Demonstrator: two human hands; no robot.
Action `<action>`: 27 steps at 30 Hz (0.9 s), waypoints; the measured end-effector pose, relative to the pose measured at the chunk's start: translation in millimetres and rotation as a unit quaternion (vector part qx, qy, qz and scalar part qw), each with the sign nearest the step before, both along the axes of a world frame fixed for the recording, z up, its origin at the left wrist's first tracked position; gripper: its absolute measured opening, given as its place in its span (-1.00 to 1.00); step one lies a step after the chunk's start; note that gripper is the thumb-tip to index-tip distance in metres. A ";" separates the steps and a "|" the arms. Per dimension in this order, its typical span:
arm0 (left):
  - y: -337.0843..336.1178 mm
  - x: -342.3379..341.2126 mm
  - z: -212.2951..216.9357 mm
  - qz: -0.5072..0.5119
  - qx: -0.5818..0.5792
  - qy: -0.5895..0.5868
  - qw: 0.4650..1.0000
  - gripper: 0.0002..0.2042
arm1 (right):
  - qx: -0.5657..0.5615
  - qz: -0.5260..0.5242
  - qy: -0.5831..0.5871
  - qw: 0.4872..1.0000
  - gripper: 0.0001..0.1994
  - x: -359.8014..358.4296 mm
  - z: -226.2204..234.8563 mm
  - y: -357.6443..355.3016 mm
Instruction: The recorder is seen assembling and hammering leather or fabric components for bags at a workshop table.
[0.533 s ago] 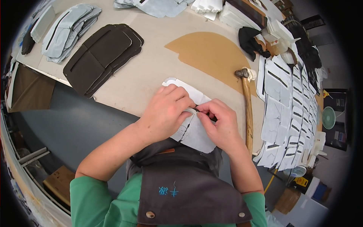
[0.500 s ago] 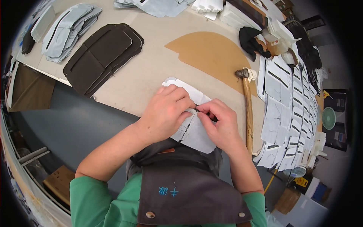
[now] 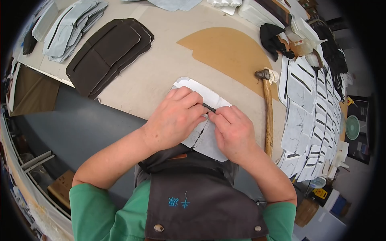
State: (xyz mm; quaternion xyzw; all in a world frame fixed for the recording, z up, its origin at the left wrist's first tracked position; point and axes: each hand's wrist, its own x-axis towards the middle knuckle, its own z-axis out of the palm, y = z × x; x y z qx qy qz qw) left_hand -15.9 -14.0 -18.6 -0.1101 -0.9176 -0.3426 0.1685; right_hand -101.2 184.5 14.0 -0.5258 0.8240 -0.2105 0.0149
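A whitish fabric panel (image 3: 212,147) lies partly on the table's near edge and partly over my lap. A black strip (image 3: 209,107) crosses its middle, and a dark stitched seam runs down its lower half. My left hand (image 3: 173,118) pinches the panel at the strip's left end, thumb and fingertips together. At the strip's other end my right hand (image 3: 234,134) is closed, its thumb and index finger pressed on the fabric. Only a short length of the strip shows between the two hands; its ends are hidden under my fingers.
A wooden-handled hammer (image 3: 268,116) lies right of my hands, beside a tan half-round sheet (image 3: 229,52). Dark fabric panels (image 3: 104,56) are stacked to the left, pale panels (image 3: 72,30) beyond them. Rows of slotted white panels (image 3: 299,116) cover the right side.
My right fingers have closed down at the strip, and the pale edge lifted between my hands no longer shows. More of the black strip is visible. The whole view has shifted slightly.
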 end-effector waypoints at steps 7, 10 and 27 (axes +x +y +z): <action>-11.6 7.8 -0.7 0.018 -0.005 0.019 1.000 -0.74 | -0.046 -0.009 -0.010 0.999 -0.69 3.5 -5.9 0.6; -10.9 7.5 -0.7 0.025 -0.016 0.029 0.999 -0.74 | -0.012 0.001 0.004 1.000 -0.66 5.0 -4.7 0.5; 23.6 4.8 1.2 0.036 -0.030 -0.011 0.999 -0.72 | -0.055 -0.040 -0.089 0.994 -0.72 1.0 -2.4 13.6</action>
